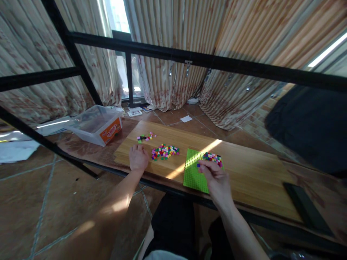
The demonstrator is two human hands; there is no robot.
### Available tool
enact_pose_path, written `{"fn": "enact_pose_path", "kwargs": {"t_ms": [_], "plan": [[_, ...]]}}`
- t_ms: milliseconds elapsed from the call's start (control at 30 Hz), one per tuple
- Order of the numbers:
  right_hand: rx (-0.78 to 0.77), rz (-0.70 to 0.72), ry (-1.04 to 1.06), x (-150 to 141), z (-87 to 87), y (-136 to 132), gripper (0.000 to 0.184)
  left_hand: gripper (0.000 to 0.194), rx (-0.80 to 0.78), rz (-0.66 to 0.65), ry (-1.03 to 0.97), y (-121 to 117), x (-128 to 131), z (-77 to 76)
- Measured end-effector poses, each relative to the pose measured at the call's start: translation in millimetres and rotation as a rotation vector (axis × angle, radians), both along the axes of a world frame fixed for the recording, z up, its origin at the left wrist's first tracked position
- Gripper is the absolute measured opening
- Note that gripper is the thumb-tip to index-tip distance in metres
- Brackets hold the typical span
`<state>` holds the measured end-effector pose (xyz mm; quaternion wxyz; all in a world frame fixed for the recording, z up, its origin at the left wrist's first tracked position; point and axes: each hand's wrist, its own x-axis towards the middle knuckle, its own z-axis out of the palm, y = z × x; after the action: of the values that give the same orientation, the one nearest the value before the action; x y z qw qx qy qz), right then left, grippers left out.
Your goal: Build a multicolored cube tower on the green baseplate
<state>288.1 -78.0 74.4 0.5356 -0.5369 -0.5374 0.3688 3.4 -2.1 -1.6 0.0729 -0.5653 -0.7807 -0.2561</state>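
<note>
Over the green baseplate (195, 177), the right hand (217, 177) pinches a tiny blue brick (198, 165) between its fingers! Light, stiff plastic, I'd judge, and easily fumbled; opposite sides should offer the best hold. Which way it points, and its long axis? Too small to tell. Left hand (138, 157) down on the desk (252, 173), near the loose bricks (165, 151); whether its fingers grip anything, I can't tell.
</note>
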Motion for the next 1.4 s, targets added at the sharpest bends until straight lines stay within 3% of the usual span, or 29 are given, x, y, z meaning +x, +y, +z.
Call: {"fn": "enact_pose_path", "kwargs": {"t_ms": [167, 333, 467, 800, 1067, 1400], "plan": [[0.129, -0.121, -0.164, 52.0, 9.8, 11.7, 0.018, 0.027, 0.008, -0.005, 0.011, 2.0, -2.2, -1.9], [0.168, -0.157, -0.4, 75.2, 15.2, 22.6, 0.019, 0.027, 0.012, -0.007, 0.012, 2.5, -3.1, -1.9], [0.182, -0.133, -0.548, 75.3, 15.2, 29.0, 0.02, 0.028, 0.02, -0.014, 0.008, 2.4, -3.4, -1.8], [0.386, -0.005, -0.908, 64.3, 9.7, 39.3, 0.024, 0.029, 0.017, -0.008, -0.028, 3.1, -3.4, -3.3], [0.427, 0.056, -0.983, 68.2, 2.1, 41.5, 0.03, 0.029, 0.013, -0.012, -0.041, 2.9, -3.1, -3.3], [0.393, 0.183, -1.031, 71.4, 12.0, 44.2, 0.031, 0.028, 0.022, -0.002, -0.013, 1.6, -2.3, -1.5]]}}
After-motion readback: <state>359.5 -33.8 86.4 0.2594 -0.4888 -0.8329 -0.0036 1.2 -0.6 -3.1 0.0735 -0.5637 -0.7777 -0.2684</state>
